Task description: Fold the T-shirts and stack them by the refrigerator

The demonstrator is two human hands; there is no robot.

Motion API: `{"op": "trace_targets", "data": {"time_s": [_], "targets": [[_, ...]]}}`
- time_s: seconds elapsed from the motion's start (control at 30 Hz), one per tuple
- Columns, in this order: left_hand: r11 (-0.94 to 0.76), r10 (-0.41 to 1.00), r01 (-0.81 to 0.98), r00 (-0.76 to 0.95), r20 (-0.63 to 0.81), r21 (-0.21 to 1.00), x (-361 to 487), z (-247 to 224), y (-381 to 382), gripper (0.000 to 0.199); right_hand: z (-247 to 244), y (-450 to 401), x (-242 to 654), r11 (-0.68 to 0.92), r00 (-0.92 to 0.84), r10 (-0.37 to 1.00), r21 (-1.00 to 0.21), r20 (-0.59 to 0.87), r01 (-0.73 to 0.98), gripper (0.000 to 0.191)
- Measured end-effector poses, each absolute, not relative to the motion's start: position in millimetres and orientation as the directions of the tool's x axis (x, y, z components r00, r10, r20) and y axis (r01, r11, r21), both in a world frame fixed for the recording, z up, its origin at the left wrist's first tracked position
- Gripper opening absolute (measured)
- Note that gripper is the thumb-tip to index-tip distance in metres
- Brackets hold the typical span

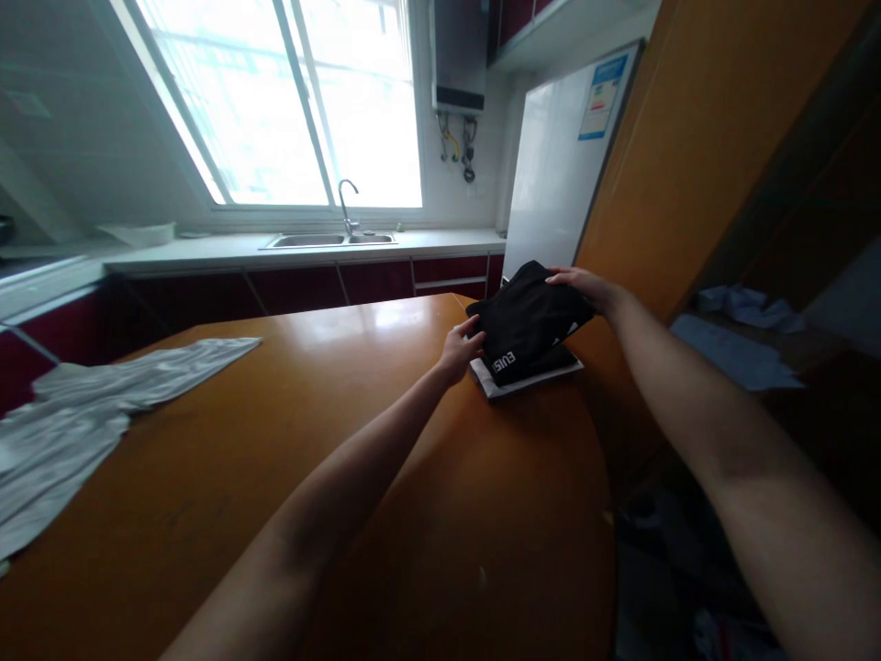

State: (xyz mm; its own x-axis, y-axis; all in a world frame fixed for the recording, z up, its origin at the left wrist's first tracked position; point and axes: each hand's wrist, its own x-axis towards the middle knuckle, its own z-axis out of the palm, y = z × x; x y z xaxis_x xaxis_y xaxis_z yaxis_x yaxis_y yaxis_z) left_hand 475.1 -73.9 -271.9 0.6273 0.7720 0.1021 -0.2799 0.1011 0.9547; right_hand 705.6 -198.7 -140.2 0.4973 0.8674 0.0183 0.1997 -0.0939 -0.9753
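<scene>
A folded black garment [527, 317] with white lettering is held tilted between my two hands at the table's far right. My left hand [462, 351] grips its left edge, thumb and fingers closed on the cloth. At its upper right edge, my right hand [584, 285] has its fingers over the fabric. Beneath the garment lies a small stack with a white piece [496, 387] at the bottom and something black on top. Whether the held garment touches the stack is hard to tell.
Light grey cloth [103, 395] lies spread on the left of the wooden table [330, 459]. Behind stand a counter with a sink [309, 240] and faucet [346, 207], and a white fridge [557, 156]. A wooden panel [688, 138] rises on the right, with clothes [736, 349] beyond the table edge.
</scene>
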Motion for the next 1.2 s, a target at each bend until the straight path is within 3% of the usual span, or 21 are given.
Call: {"op": "trace_targets", "data": {"time_s": [0.13,0.5,0.83,1.07,1.2], "targets": [[0.022,0.783,-0.200,0.613,0.107,0.980,485,-274,-58,0.061,-170,-181,727,-0.044,0.512,0.859,-0.993,0.020,0.113,0.037],[-0.057,0.779,-0.035,0.623,0.066,0.998,503,-291,-46,0.063,-223,-152,771,-0.094,0.422,0.905,-0.992,-0.049,0.085,0.040],[-0.126,0.786,0.091,0.617,0.043,0.988,507,-297,-51,0.063,-241,-161,780,-0.265,0.500,0.842,-0.962,-0.201,0.060,0.041],[-0.278,0.768,0.169,0.631,0.112,0.946,507,-304,-46,0.062,-255,-160,775,-0.414,0.598,0.793,-0.825,-0.118,0.385,0.041],[-0.538,0.776,0.373,0.570,0.270,0.756,505,-295,-46,0.053,-255,-148,773,-0.451,0.640,0.768,-0.727,-0.020,0.518,0.037]]}}
